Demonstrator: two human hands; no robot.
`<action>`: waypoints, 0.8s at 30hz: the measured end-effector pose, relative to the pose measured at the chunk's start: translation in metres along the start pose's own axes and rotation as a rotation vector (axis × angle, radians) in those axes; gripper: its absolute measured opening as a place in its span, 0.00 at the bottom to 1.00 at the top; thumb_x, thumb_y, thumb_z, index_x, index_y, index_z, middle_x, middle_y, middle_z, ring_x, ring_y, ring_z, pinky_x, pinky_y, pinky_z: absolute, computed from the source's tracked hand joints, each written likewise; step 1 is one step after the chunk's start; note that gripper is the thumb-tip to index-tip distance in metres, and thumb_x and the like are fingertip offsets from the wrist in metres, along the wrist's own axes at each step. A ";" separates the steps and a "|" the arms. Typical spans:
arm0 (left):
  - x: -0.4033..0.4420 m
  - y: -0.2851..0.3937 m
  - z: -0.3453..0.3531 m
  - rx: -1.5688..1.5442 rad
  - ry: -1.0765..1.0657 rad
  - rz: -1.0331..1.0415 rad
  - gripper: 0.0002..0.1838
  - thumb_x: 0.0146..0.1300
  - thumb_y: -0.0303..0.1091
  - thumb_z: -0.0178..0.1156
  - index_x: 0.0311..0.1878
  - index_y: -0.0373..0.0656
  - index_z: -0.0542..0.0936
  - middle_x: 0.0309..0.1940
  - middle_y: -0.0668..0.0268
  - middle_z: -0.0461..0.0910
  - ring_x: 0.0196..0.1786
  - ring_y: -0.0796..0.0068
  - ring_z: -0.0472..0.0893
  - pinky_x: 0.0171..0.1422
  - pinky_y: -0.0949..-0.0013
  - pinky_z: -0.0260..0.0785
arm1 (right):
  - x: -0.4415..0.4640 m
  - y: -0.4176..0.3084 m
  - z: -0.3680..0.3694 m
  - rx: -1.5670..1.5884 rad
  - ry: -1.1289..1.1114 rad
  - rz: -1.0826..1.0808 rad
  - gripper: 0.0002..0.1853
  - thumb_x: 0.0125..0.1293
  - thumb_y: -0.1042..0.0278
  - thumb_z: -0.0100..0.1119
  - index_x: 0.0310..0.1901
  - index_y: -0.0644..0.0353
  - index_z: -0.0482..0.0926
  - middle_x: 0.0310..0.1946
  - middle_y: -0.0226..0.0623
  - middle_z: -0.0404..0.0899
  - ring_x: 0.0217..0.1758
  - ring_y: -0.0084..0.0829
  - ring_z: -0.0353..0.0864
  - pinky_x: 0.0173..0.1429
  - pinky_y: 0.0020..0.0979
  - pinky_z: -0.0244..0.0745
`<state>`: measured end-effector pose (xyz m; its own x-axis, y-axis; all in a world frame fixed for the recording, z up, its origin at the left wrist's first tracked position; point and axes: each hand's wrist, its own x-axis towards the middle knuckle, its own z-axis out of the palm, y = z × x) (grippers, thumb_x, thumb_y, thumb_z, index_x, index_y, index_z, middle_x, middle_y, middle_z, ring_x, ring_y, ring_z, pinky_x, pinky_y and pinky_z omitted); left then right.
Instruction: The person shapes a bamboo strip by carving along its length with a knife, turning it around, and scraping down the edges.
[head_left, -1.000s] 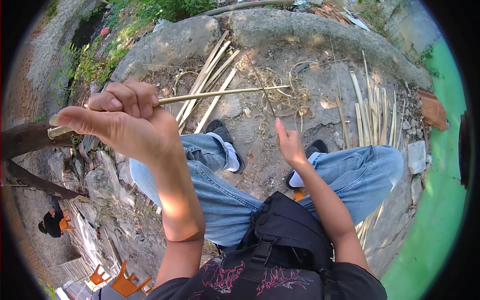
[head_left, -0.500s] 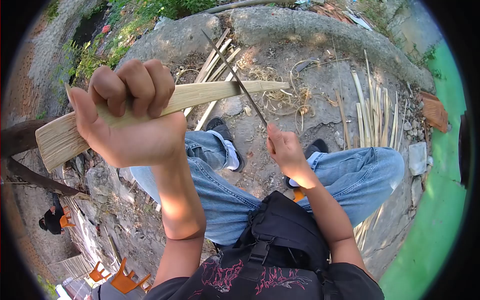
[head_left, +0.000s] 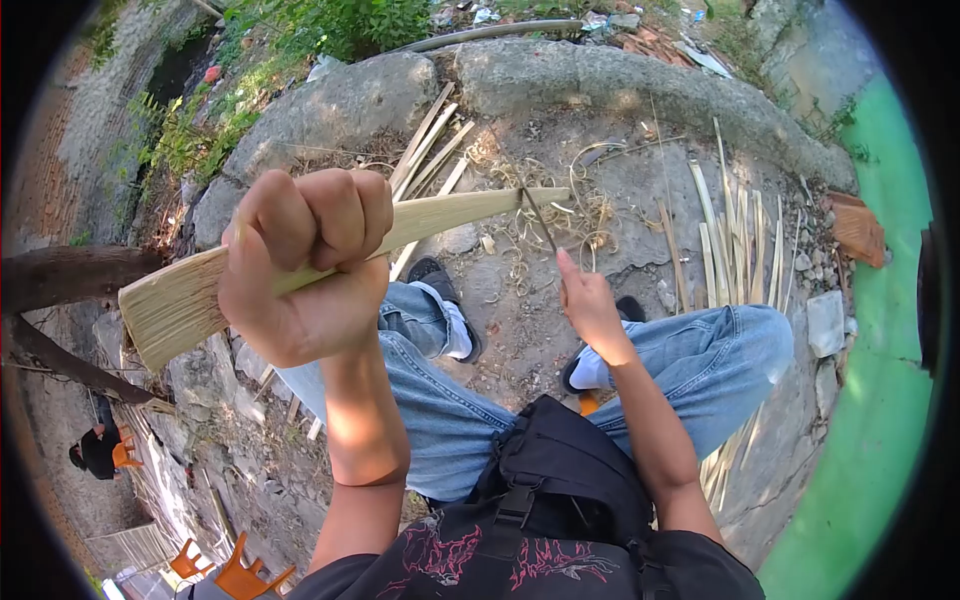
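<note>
My left hand [head_left: 310,265] is closed round a pale, flat wooden strip [head_left: 440,215], whose broad end juts out at the left and whose narrow tip points right, over the ground. In my right hand [head_left: 590,305] is the lower end of a thin dark blade [head_left: 540,222]; its handle is hidden by the fingers. The blade crosses the strip near the narrow tip and seems to touch it. Curled shavings [head_left: 595,215] lie on the ground beyond and below the tip.
Pale strips [head_left: 735,240] lie at the right, and more [head_left: 425,145] lie beyond my left hand. A low stone edge [head_left: 640,75] curves across the far side. Dark branches [head_left: 80,275] stand at the left. A person [head_left: 97,450] sits at the lower left near orange chairs [head_left: 240,578].
The strip has turned from edge-on to flat side up. My left hand rolled into an upright fist and moved right. The blade swung over the strip, then came back toward its tip.
</note>
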<state>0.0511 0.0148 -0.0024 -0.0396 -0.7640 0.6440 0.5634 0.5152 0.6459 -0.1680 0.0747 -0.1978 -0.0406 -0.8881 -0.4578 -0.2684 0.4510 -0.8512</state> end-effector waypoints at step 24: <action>-0.027 0.019 -0.043 0.097 0.011 -0.068 0.23 0.63 0.47 0.48 0.17 0.51 0.53 0.09 0.74 0.49 0.14 0.81 0.45 0.21 0.69 0.38 | -0.037 -0.016 0.015 0.053 -0.222 -0.231 0.36 0.71 0.40 0.43 0.10 0.58 0.63 0.07 0.23 0.57 0.12 0.18 0.57 0.19 0.27 0.50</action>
<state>0.0985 0.0283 -0.0253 -0.0651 -0.8023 0.5933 0.4768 0.4973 0.7248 -0.1481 0.1017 -0.1711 0.2282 -0.9292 -0.2905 -0.1957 0.2485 -0.9486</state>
